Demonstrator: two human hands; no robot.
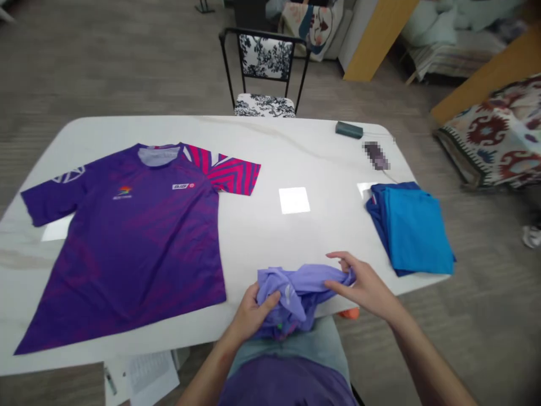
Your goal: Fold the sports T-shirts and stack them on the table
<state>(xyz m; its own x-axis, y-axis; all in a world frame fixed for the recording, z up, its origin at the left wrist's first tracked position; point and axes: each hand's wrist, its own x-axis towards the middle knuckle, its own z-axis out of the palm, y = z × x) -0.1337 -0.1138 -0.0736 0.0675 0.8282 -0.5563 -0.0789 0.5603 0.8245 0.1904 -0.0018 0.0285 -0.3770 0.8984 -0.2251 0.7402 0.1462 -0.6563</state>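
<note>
Lavender garment point(310, 280) sits clamped in my left grip point(252, 312), right grip point(364, 286) apart at its end, purple jersey point(143, 237) left of both.

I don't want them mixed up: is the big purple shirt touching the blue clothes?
Apart. The head view shows bare white table between the purple shirt on the left and the blue clothes on the right.

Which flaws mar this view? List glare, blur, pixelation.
Head view: square glare on the glossy white table; pixelation over a dark object near its far-right corner; blur on the red-patterned white cloth at right; soft shading on the crumpled lavender garment.
</note>
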